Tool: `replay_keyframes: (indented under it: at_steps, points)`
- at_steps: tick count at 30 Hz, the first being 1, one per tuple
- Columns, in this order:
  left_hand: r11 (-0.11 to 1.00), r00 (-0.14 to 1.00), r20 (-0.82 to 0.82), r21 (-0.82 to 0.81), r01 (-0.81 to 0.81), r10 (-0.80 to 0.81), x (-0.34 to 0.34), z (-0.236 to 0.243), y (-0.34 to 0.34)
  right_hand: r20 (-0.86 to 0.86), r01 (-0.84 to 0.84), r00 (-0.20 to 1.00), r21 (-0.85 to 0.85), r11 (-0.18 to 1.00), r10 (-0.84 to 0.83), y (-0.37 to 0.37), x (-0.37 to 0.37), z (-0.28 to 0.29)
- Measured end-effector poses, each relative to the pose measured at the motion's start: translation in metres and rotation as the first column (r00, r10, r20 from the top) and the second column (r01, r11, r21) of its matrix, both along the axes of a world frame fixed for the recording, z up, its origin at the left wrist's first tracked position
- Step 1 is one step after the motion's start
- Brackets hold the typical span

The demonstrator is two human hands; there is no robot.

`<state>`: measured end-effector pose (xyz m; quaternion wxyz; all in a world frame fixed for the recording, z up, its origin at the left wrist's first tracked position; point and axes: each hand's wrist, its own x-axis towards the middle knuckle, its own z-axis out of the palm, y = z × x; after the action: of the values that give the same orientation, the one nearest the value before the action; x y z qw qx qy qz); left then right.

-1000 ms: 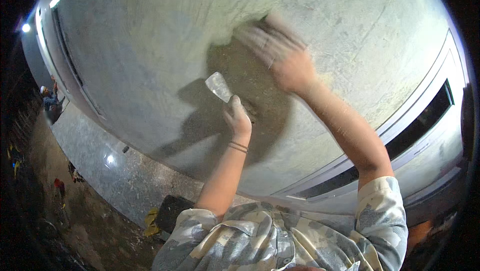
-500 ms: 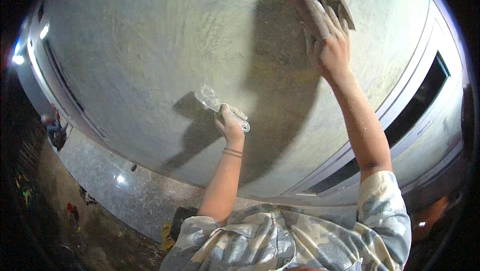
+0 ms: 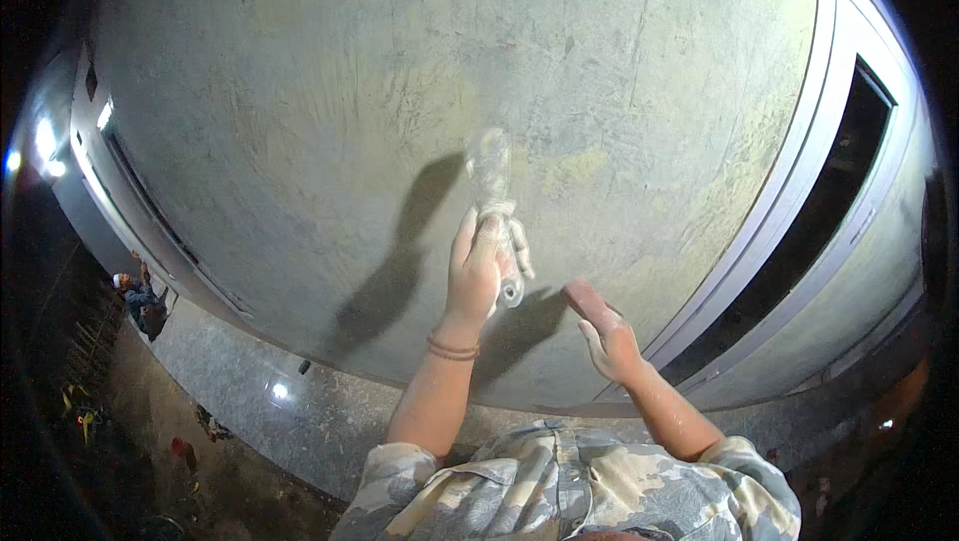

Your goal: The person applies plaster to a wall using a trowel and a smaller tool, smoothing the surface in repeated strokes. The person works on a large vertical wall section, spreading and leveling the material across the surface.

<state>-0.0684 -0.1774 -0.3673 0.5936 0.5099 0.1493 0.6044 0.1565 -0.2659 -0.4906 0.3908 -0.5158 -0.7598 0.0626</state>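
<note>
Now, left hand (image 3: 477,269): grips whitish flat-bladed scraper (image 3: 489,167)
Right hand (image 3: 618,346): grips reddish oblong block (image 3: 587,301)
Grey-green wall (image 3: 330,141): we judge part-smoothed, streaks left

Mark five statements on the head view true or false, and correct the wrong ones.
1. The left hand grips a scraper. True.
2. The right hand is empty. False: it holds a reddish block.
3. A dark pane in a pale frame lies right of both hands. True.
4. Bands circle the right wrist. False: the bands are on the left wrist.
5. Another person shows at the picture's left. True.
</note>
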Motion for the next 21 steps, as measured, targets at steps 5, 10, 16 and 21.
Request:
replay_keyframes:
  at_steps: [5,10,16,21]
  points:
    - [0.986,0.983,-0.09,-0.053,0.156,-0.16,0.023,0.079,0.008,-0.264,0.067,0.958,-0.18,0.981,-0.114,-0.021,-0.003,-0.019]
    - [0.992,0.987,-0.106,-0.021,0.122,-0.124,0.027,0.103,0.014,-0.326,0.067,0.936,-0.216,0.974,-0.136,-0.033,-0.002,-0.03]
    - [0.99,0.987,0.079,0.019,0.138,-0.139,0.027,0.108,0.011,-0.369,0.089,0.913,-0.238,0.967,-0.175,-0.039,0.005,-0.033]
    - [0.986,0.992,-0.041,-0.125,0.111,-0.117,0.028,0.112,0.003,-0.395,0.092,0.907,-0.158,0.983,-0.148,-0.04,0.01,-0.031]
